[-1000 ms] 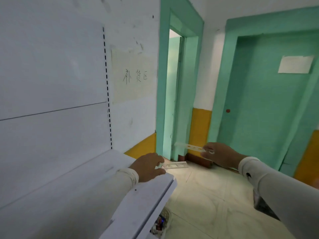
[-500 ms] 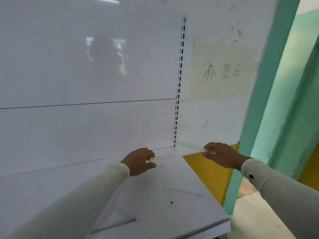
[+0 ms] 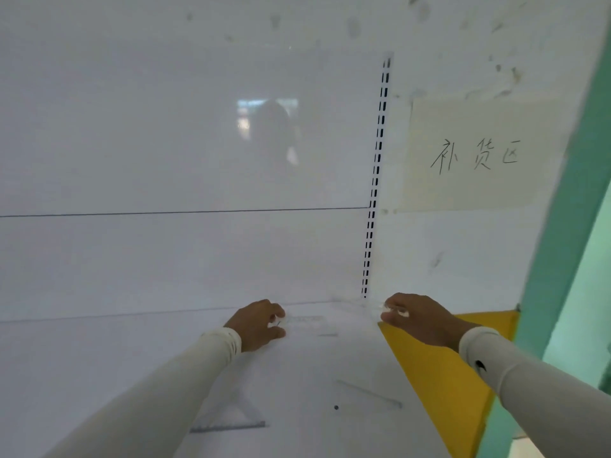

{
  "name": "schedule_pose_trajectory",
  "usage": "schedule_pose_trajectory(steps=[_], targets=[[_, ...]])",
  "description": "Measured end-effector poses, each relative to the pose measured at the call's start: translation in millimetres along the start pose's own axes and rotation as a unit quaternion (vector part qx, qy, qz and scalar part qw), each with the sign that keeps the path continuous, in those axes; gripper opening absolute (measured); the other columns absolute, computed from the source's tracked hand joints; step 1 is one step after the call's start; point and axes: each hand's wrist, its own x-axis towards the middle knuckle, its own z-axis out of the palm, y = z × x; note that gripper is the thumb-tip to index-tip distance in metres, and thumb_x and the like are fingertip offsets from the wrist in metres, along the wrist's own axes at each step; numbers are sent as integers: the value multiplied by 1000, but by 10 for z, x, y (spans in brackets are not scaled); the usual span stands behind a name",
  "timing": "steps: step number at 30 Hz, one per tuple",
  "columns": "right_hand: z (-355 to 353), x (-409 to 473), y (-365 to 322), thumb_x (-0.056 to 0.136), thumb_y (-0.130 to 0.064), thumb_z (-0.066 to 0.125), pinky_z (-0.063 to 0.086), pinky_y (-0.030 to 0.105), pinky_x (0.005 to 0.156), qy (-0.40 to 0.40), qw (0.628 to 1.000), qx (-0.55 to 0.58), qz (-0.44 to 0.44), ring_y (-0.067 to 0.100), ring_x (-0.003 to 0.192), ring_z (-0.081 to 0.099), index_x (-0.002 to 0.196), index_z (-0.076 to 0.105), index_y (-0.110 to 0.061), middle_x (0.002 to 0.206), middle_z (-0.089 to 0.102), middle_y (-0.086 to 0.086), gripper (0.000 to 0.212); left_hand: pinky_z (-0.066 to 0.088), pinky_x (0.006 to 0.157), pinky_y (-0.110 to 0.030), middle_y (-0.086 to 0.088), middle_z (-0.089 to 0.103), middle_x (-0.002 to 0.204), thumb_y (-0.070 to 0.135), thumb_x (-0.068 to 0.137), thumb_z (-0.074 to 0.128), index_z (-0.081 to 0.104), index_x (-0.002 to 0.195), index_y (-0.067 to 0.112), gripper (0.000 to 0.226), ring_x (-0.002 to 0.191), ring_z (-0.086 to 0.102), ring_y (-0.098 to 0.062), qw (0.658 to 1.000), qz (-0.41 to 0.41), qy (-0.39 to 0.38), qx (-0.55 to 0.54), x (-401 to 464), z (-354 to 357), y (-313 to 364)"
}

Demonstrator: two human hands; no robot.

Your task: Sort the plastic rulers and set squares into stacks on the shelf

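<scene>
Head view: a white shelf [image 3: 330, 365] runs along a white back panel, with a slotted upright [image 3: 375, 180] at its right end. The left hand [image 3: 259, 327], in a cream sleeve [image 3: 185, 368], rests on the shelf near the back panel, its fingers curled to pinch the near end of a clear ruler [image 3: 305, 320] that lies flat on the shelf and reaches rightward. The right hand [image 3: 418, 317] is at the shelf's back right corner, at the foot of the upright, thumb and fingers pinching a second clear ruler [image 3: 355, 305] whose far end points left along the back edge; whether this ruler touches the shelf cannot be told. Nearer the camera, a clear set square [image 3: 231, 414] lies flat beside the left forearm, partly covered by the sleeve, and another clear set square [image 3: 367, 396] lies flat to its right, well apart from it. On the wall to the right hangs a paper sign [image 3: 476, 153] with handwritten characters, beside a green door frame [image 3: 568, 226] and a yellow wall band [image 3: 443, 371]
</scene>
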Motion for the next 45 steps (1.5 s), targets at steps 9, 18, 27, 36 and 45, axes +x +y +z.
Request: schedule_pose_trajectory(steps=[9, 18, 27, 36, 45], targets=[[-55, -147, 6, 96, -49, 47, 43, 25, 86, -9, 999, -15, 44, 12, 103, 54, 122, 54, -22, 112, 55, -11, 38, 39, 102, -31, -2, 53, 122, 41, 86, 65, 55, 126, 24, 44, 117, 49, -19, 999, 9, -41, 13, 287, 105, 59], [-39, -188, 42, 97, -47, 47, 39, 23, 83, 0, 997, -8, 73, 12, 106, 53, 127, 53, -19, 118, 55, -9, 41, 38, 103, -35, -1, 52, 120, 46, 84, 65, 58, 123, 29, 43, 117, 49, -21, 998, -6, -56, 15, 446, 240, -18], [199, 268, -327, 96, -43, 51, 39, 25, 89, -5, 999, -19, 32, 18, 116, 54, 126, 55, -17, 128, 58, -2, 40, 27, 109, -37, 3, 44, 140, 57, 92, 47, 46, 135, 27, 53, 131, 40, -18, 999, -22, 29, 34, -3, 105, -370], [710, 788, -957, 93, -49, 52, 42, 33, 97, -38, 997, -22, -57, 16, 112, 56, 122, 57, -24, 123, 61, -5, 39, 14, 119, -37, 1, 18, 159, 66, 93, 30, 27, 149, 24, 71, 147, 15, -15, 983, -162, -19, 79, -884, -1, -1058], [876, 915, -1192, 92, -50, 52, 39, 35, 102, -56, 995, -32, -70, 18, 117, 53, 127, 55, -23, 129, 58, -3, 44, 7, 120, -37, 3, 13, 161, 66, 93, 25, 21, 152, 27, 70, 148, 7, -12, 984, -151, 22, 91, -971, 141, -1147]])
